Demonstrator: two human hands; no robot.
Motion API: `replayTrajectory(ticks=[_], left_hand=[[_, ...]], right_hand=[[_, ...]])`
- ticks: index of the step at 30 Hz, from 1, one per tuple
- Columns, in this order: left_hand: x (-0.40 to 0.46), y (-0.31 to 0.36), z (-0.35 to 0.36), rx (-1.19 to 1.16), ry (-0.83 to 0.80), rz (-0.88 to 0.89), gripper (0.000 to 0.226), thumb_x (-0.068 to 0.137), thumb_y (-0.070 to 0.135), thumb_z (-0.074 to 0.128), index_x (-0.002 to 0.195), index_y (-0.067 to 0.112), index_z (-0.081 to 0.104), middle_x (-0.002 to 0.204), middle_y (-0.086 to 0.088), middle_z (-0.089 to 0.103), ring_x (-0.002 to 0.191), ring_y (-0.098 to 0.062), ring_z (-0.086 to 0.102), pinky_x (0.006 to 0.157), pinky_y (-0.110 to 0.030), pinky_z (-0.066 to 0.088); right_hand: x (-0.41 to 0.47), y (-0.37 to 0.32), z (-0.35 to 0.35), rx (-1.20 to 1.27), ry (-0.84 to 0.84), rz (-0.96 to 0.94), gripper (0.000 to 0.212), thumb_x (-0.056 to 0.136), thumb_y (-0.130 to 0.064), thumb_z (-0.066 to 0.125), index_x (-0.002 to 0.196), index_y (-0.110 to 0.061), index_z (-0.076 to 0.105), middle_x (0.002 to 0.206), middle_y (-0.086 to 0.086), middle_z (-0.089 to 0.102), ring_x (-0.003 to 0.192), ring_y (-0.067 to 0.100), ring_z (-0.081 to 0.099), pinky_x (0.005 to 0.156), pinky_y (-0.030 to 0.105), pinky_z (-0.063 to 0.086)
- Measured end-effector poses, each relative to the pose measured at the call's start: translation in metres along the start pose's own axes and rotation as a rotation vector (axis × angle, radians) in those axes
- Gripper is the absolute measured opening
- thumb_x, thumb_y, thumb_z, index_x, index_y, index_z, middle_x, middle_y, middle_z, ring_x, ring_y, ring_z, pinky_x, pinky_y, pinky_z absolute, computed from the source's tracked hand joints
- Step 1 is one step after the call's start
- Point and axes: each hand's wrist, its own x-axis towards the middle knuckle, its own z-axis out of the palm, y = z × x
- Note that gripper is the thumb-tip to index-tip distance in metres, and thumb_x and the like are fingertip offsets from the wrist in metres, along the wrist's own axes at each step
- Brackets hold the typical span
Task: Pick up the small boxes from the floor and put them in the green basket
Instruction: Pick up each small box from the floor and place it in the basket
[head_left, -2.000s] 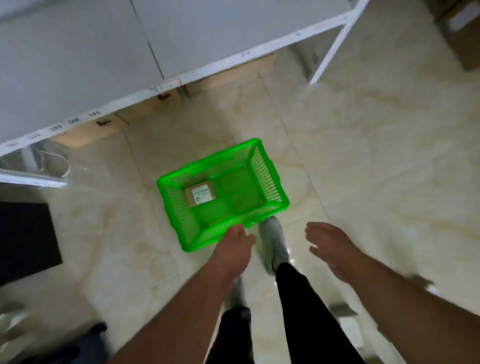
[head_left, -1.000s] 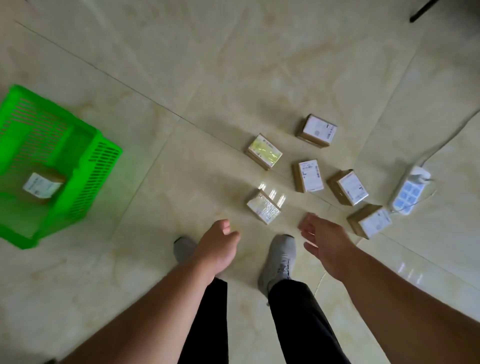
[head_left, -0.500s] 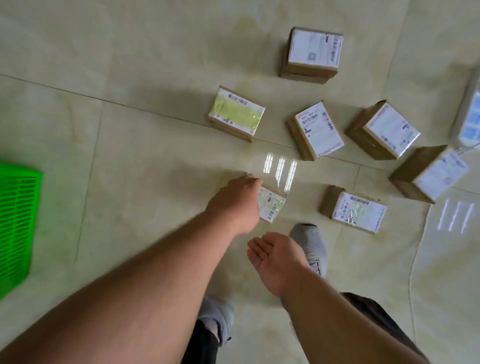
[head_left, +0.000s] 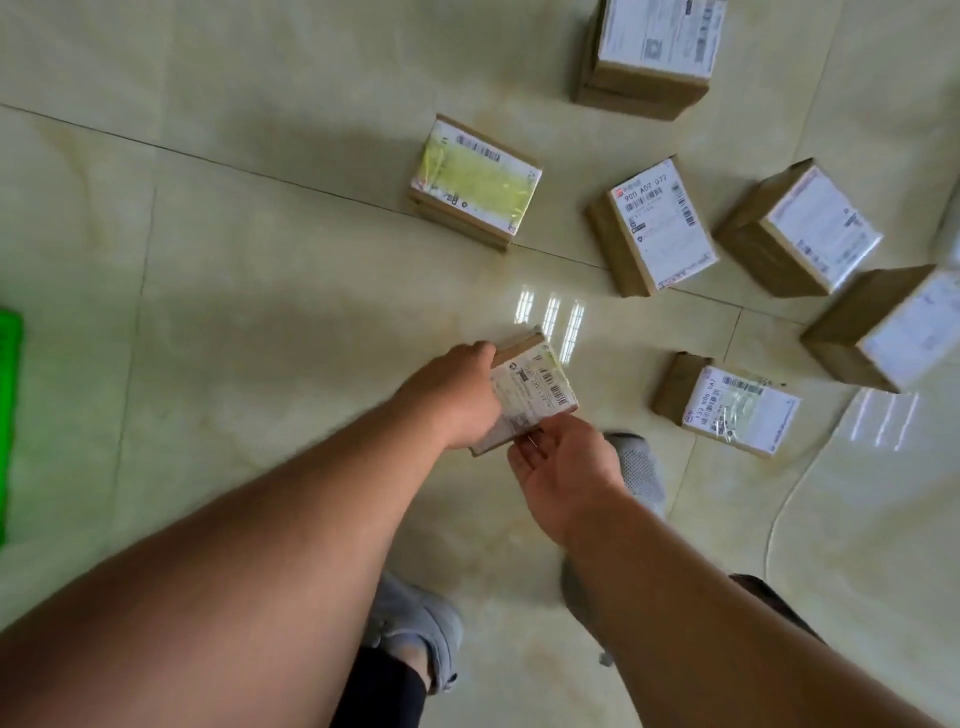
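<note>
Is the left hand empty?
No, the left hand grips a small box by its edge, with the right hand at the box's near corner.

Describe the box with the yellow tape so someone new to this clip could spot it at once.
Start at the tile seam crossing the floor from the left. Follow it right to the first box, the yellow-taped box, lying beyond the hands. Only its label is covered by a broad yellow-green strip; its neighbours' labels are plain white.

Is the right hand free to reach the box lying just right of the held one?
Probably yes. The right hand is open, its fingers only touching the held box that the left hand grips. The box with the crinkled label lies close by, with bare floor between.
</note>
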Motion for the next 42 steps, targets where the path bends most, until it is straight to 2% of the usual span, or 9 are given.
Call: replayTrajectory(ticks=[5, 8, 11, 13, 16, 23, 27, 34, 42], left_hand=[[-0.110, -0.008, -0.054, -0.546, 0.085, -0.112, 0.045, 0.085, 0.020, 0.044, 0.127, 0.028, 0.058, 0.120, 0.001, 0.069, 0.096, -0.021, 0.063, 0.073, -0.027, 0.048], [-0.185, -0.010, -0.087, -0.789, 0.128, -0.142, 0.049, 0.087, 0.011, 0.044, 0.131, 0.026, 0.061, 0.126, 0.003, 0.070, 0.109, -0.020, 0.065, 0.087, -0.034, 0.055], [-0.260, -0.014, -0.121, -0.975, 0.213, -0.151, 0.045, 0.089, 0.008, 0.046, 0.122, 0.030, 0.068, 0.120, 0.006, 0.074, 0.110, -0.018, 0.068, 0.093, -0.040, 0.057], [-0.312, -0.020, -0.142, -1.048, 0.287, -0.177, 0.040, 0.092, 0.015, 0.046, 0.117, 0.035, 0.070, 0.114, 0.012, 0.075, 0.103, -0.012, 0.069, 0.081, -0.029, 0.055], [-0.383, -0.035, -0.168, -1.120, 0.376, -0.200, 0.035, 0.095, 0.022, 0.045, 0.114, 0.038, 0.069, 0.110, 0.014, 0.075, 0.095, -0.007, 0.069, 0.072, -0.024, 0.051], [-0.550, -0.099, -0.223, -1.354, 0.582, -0.217, 0.031, 0.101, 0.028, 0.041, 0.114, 0.033, 0.069, 0.111, 0.005, 0.076, 0.094, -0.016, 0.073, 0.088, -0.045, 0.059], [-0.614, -0.141, -0.232, -1.393, 0.674, -0.271, 0.033, 0.104, 0.035, 0.040, 0.120, 0.029, 0.067, 0.111, 0.001, 0.075, 0.090, -0.018, 0.072, 0.081, -0.038, 0.059], [-0.674, -0.196, -0.232, -1.533, 0.793, -0.272, 0.034, 0.106, 0.026, 0.040, 0.126, 0.021, 0.067, 0.120, -0.005, 0.074, 0.103, -0.023, 0.071, 0.100, -0.043, 0.053], [-0.688, -0.242, -0.265, -1.726, 0.852, -0.341, 0.035, 0.106, 0.025, 0.042, 0.133, 0.021, 0.064, 0.124, -0.004, 0.072, 0.109, -0.024, 0.069, 0.104, -0.044, 0.051]], right_hand=[[-0.116, -0.013, 0.028, -0.531, -0.034, -0.174, 0.036, 0.079, -0.011, 0.049, 0.096, -0.021, 0.079, 0.094, -0.006, 0.080, 0.107, 0.013, 0.067, 0.094, 0.032, 0.049], [-0.198, -0.013, 0.058, -0.856, -0.079, -0.268, 0.046, 0.078, -0.009, 0.044, 0.089, -0.036, 0.079, 0.089, -0.008, 0.079, 0.102, 0.015, 0.066, 0.092, 0.035, 0.051], [-0.278, -0.006, 0.092, -0.943, -0.182, -0.315, 0.053, 0.083, 0.003, 0.041, 0.083, -0.030, 0.082, 0.092, -0.003, 0.081, 0.092, 0.014, 0.074, 0.082, 0.031, 0.058], [-0.334, 0.005, 0.111, -1.076, -0.255, -0.342, 0.053, 0.084, 0.005, 0.042, 0.081, -0.029, 0.083, 0.094, -0.002, 0.081, 0.082, 0.010, 0.076, 0.073, 0.029, 0.060], [-0.405, 0.026, 0.139, -1.311, -0.348, -0.404, 0.049, 0.084, 0.000, 0.044, 0.088, -0.031, 0.081, 0.097, -0.004, 0.081, 0.085, 0.008, 0.076, 0.088, 0.040, 0.061], [-0.563, 0.124, 0.205, -1.685, -0.513, -0.552, 0.050, 0.077, -0.014, 0.042, 0.103, -0.038, 0.078, 0.103, -0.012, 0.079, 0.108, 0.016, 0.070, 0.106, 0.046, 0.050], [-0.615, 0.187, 0.224, -1.765, -0.587, -0.595, 0.045, 0.081, -0.022, 0.042, 0.104, -0.038, 0.078, 0.106, -0.010, 0.079, 0.105, 0.014, 0.073, 0.103, 0.043, 0.053], [-0.646, 0.266, 0.255, -1.929, -0.659, -0.660, 0.037, 0.097, -0.018, 0.042, 0.117, -0.019, 0.074, 0.113, 0.003, 0.077, 0.105, 0.023, 0.072, 0.102, 0.048, 0.053], [-0.652, 0.321, 0.329, -2.141, -0.759, -0.637, 0.038, 0.100, -0.017, 0.040, 0.120, -0.019, 0.072, 0.120, 0.008, 0.074, 0.109, 0.027, 0.069, 0.099, 0.048, 0.054]])
